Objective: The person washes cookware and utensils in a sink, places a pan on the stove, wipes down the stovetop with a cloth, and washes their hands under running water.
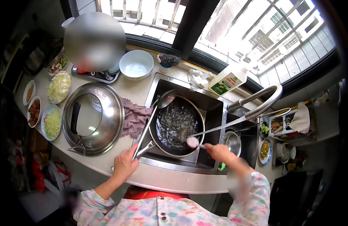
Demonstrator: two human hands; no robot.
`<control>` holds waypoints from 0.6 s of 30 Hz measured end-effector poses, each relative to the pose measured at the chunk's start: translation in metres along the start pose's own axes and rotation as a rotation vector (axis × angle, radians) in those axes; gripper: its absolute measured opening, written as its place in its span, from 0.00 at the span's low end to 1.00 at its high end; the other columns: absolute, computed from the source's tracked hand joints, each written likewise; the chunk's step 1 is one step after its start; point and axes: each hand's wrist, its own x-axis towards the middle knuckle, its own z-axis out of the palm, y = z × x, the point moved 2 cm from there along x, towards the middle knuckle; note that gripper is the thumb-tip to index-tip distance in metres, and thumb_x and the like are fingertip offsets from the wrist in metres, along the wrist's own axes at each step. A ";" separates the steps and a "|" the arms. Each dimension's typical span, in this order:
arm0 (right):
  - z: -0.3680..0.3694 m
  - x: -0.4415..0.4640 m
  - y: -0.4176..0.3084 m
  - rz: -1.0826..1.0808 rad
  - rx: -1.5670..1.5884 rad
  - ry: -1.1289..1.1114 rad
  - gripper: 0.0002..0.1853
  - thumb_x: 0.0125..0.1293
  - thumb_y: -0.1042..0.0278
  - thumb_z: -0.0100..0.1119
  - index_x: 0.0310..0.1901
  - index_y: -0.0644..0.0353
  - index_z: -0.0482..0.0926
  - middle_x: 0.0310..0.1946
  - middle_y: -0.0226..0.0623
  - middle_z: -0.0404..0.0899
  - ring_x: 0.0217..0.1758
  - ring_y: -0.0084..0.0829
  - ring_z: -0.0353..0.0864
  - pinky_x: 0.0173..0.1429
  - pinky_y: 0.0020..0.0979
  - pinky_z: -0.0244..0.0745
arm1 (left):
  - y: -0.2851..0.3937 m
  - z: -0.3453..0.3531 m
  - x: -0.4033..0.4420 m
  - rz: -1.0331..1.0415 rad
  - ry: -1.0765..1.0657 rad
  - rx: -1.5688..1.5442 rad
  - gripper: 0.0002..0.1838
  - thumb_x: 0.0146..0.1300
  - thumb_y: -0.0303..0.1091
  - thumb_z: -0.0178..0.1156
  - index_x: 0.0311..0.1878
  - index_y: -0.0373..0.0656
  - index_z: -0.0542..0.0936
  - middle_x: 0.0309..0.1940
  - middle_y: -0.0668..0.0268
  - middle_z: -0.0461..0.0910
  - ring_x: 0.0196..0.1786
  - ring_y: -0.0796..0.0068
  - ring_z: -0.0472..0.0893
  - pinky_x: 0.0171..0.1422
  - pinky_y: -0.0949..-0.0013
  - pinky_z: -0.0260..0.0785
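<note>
My left hand (pixel 125 164) is closed around the long handle of a metal ladle (pixel 167 99), whose bowl rests at the pan's upper left rim. The handle of the dark frying pan (pixel 177 122) also reaches this hand; I cannot tell whether the fingers grip it too. The pan sits in the left sink basin, with foamy water in it. A stream from the curved faucet (pixel 262 109) runs into the pan. My right hand (pixel 221 154) is closed on the short handle of a scrubbing brush (pixel 193 142) with a pale pinkish head, held over the pan's lower right rim.
Left of the sink are a large glass-and-steel lid (pixel 93 118), a purple cloth (pixel 134 116) and dishes of chopped food (pixel 51 122). Behind stand a white bowl (pixel 136 64) and a detergent jug (pixel 228 80). A metal bowl (pixel 233 143) lies in the right basin.
</note>
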 end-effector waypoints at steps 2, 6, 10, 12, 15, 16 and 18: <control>-0.008 0.032 0.022 0.106 -0.138 0.092 0.18 0.61 0.63 0.46 0.54 0.51 0.66 0.27 0.41 0.79 0.30 0.39 0.80 0.30 0.38 0.74 | 0.001 0.000 0.001 0.010 0.005 -0.001 0.27 0.43 0.26 0.55 0.52 0.45 0.71 0.26 0.56 0.75 0.32 0.54 0.76 0.36 0.56 0.67; 0.007 0.064 0.024 0.111 -0.246 0.339 0.24 0.59 0.68 0.46 0.59 0.54 0.61 0.26 0.43 0.77 0.28 0.39 0.80 0.29 0.37 0.74 | 0.003 -0.002 0.001 0.007 0.014 -0.013 0.26 0.44 0.27 0.54 0.52 0.46 0.71 0.26 0.56 0.75 0.31 0.54 0.76 0.36 0.56 0.67; 0.016 0.027 0.004 0.032 -0.273 0.124 0.26 0.59 0.68 0.46 0.61 0.57 0.59 0.27 0.41 0.77 0.29 0.36 0.80 0.31 0.35 0.76 | 0.003 -0.004 0.003 -0.006 -0.019 0.007 0.26 0.44 0.27 0.55 0.52 0.46 0.71 0.25 0.55 0.75 0.31 0.54 0.76 0.36 0.55 0.67; 0.001 0.017 0.006 0.042 -0.313 0.083 0.27 0.59 0.68 0.46 0.62 0.54 0.59 0.27 0.40 0.77 0.31 0.37 0.80 0.31 0.34 0.75 | 0.001 -0.003 0.003 -0.003 -0.021 0.014 0.26 0.44 0.27 0.55 0.52 0.46 0.71 0.25 0.55 0.75 0.31 0.54 0.75 0.35 0.55 0.67; -0.008 0.060 0.027 0.100 -0.325 0.319 0.27 0.58 0.70 0.46 0.62 0.50 0.59 0.26 0.40 0.75 0.29 0.35 0.79 0.29 0.33 0.74 | 0.002 -0.004 0.005 0.017 -0.034 0.014 0.26 0.44 0.28 0.55 0.52 0.46 0.71 0.24 0.55 0.74 0.30 0.54 0.75 0.34 0.55 0.66; -0.009 0.076 0.031 0.043 -0.330 0.511 0.27 0.58 0.70 0.46 0.62 0.50 0.60 0.24 0.40 0.74 0.25 0.34 0.78 0.25 0.32 0.73 | 0.001 -0.003 0.007 0.012 -0.032 0.007 0.26 0.44 0.28 0.55 0.52 0.46 0.71 0.24 0.55 0.74 0.30 0.54 0.75 0.34 0.55 0.66; -0.008 0.108 0.026 0.115 -0.254 0.457 0.27 0.60 0.70 0.46 0.62 0.47 0.58 0.26 0.44 0.73 0.25 0.41 0.78 0.26 0.39 0.73 | -0.002 -0.002 0.004 0.001 -0.050 -0.003 0.26 0.43 0.28 0.55 0.52 0.45 0.72 0.24 0.55 0.74 0.29 0.55 0.75 0.34 0.55 0.66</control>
